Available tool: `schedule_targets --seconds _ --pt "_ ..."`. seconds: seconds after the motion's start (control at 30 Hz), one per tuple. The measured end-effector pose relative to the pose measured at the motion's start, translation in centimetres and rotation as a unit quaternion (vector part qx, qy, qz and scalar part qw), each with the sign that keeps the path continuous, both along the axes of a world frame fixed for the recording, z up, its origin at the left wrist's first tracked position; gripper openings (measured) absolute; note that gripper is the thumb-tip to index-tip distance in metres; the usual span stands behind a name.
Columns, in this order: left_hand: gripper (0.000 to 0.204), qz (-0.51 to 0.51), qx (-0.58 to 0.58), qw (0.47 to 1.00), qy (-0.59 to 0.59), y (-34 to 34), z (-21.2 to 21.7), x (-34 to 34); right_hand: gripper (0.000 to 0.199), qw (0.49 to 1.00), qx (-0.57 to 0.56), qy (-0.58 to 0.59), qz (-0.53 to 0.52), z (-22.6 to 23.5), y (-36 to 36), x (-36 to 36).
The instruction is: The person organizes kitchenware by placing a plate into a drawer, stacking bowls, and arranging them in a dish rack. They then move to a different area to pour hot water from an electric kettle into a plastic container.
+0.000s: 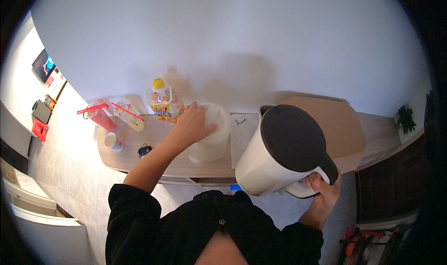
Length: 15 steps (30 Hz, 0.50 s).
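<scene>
1. Right hand (323,188): fingers wrapped round the handle of the white kettle (256,167), clamped on it; kettle is held in front of the body, over the front edge of the tabletop (125,157)
2. Left hand (190,125): laid at the top of the translucent container (209,151), fingers reaching over its rim; cannot tell whether they pinch the wall
3. Risk, judged: a one-handed hold on a bulky kettle could let it swing or tip, the cause being a handle set to one side; contents unseen, weight unknown
4. Risk: container could slide or topple if the left hand pushes sideways on its upper part; the bottle with the yellow cap (166,105) stands just beside and could be knocked
5. Risk: kettle's base could catch the tabletop's edge if lowered short; clearance not readable from this view
6. Kettle, appearance: tall, smooth, whitish body; broad round dark lid (293,137), seated; dark spout lip at the far side; white handle with black upper part
7. Container, appearance: cloudy, pale, wide-mouthed; interior too blurred to tell any fill
</scene>
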<state>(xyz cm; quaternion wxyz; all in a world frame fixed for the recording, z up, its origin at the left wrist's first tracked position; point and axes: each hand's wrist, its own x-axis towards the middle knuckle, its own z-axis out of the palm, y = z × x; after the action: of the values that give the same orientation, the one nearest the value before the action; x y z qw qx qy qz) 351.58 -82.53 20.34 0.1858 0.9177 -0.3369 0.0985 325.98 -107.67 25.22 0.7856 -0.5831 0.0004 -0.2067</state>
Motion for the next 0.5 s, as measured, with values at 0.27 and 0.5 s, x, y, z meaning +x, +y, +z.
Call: schedule_targets --seconds 0.27,0.5 --pt "0.038 -0.041 -0.006 0.998 -0.053 0.3 0.0 0.5 0.021 1.0 0.012 0.008 -0.004 0.1 0.5 0.5" --pt "0.041 -0.005 0.02 0.998 0.053 0.0 1.7 0.5 0.021 1.0 -0.011 0.015 0.01 0.1 0.4 0.6"
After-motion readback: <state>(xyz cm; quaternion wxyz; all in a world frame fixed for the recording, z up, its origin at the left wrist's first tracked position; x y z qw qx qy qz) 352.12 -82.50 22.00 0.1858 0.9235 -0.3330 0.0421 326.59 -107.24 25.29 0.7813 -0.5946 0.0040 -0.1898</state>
